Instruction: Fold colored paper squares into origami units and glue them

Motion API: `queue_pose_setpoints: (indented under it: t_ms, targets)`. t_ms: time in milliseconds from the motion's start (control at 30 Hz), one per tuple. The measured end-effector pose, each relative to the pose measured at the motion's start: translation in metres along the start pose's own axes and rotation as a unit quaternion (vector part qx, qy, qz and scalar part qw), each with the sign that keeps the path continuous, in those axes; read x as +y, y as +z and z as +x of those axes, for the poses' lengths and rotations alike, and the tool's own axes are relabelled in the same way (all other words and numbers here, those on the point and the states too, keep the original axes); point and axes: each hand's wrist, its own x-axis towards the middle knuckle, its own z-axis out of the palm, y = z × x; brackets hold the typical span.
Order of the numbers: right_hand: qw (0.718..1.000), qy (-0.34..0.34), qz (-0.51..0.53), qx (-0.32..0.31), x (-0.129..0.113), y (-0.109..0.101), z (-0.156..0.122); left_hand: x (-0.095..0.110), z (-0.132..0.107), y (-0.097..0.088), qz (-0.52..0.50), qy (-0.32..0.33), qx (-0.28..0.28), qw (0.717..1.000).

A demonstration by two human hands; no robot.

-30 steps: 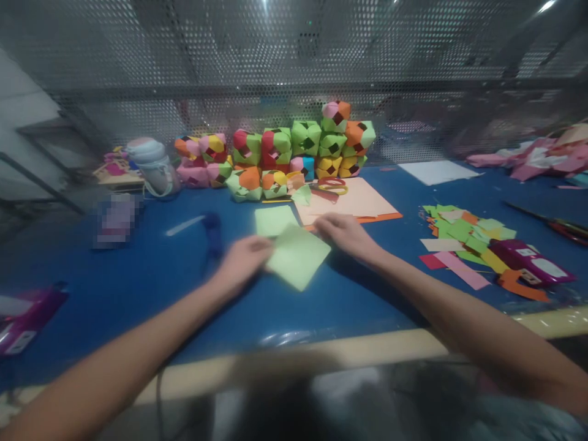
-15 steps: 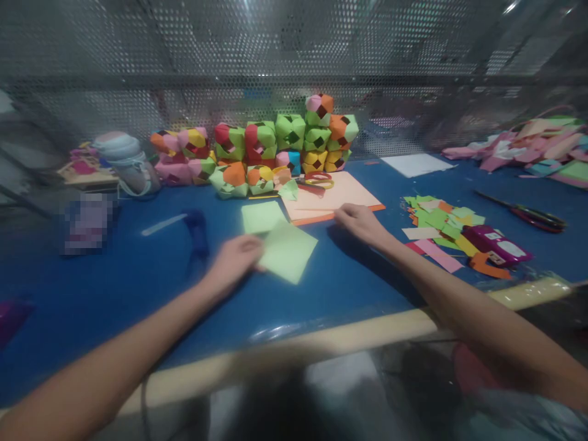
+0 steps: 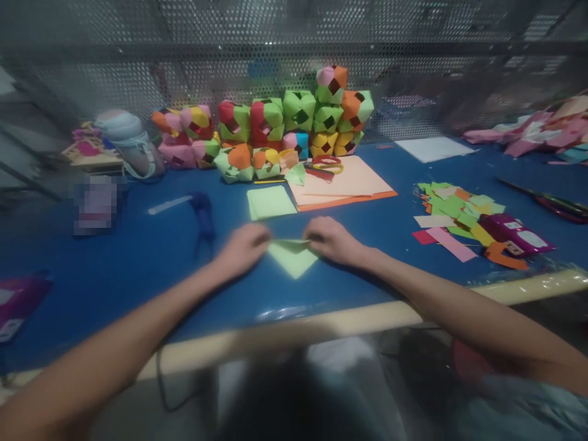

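Between my two hands is a light green paper sheet (image 3: 294,260), bent over along its far side so that a triangle points toward me. My left hand (image 3: 249,244) pinches its left corner, fingers closed. At the right corner, the closed fingers of my right hand (image 3: 331,237) grip the same sheet. Just beyond lies a pile of light green square papers (image 3: 271,202). Behind it, a stack of peach and orange paper (image 3: 353,177) carries red-and-yellow-handled scissors (image 3: 327,166).
Stacked folded-paper cubes (image 3: 266,122) line the back by a perforated metal screen. Left are a bottle (image 3: 126,138) and a dark blue tool (image 3: 201,214). On the right lie paper scraps (image 3: 452,205), a purple packet (image 3: 517,234) and dark scissors (image 3: 551,201).
My right hand has come from the peach stack to the green sheet's right corner. The sheet, flat before, is now bent over into a triangle. The view has shifted slightly.
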Motion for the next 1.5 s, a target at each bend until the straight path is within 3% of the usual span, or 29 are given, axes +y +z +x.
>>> queue_pose_setpoints:
  t_ms: [333,733,867,1033,1133,1500]
  targets:
    - [0.970,-0.185,-0.157,-0.013,-0.005,-0.005,-0.010,-0.007,-0.001,-0.010,0.004,0.074,-0.079,0.994]
    - [0.935,-0.264,-0.229,-0.058,-0.019,-0.014,-0.011,-0.004,-0.001,-0.013,0.010,0.056,-0.084,0.995]
    - [0.940,-0.256,-0.214,-0.078,-0.020,-0.013,-0.014,-0.003,-0.001,-0.012,0.002,0.036,-0.071,0.997]
    - [0.983,-0.119,-0.128,-0.062,-0.018,-0.004,-0.017,-0.003,-0.002,-0.012,-0.002,0.028,-0.066,0.997]
    - [0.991,-0.070,-0.106,-0.039,-0.014,0.000,-0.016,-0.003,-0.002,-0.011,0.002,0.027,-0.063,0.998]
    - [0.953,-0.181,-0.240,0.024,-0.013,-0.006,-0.013,-0.002,-0.001,-0.010,0.021,0.031,-0.064,0.997]
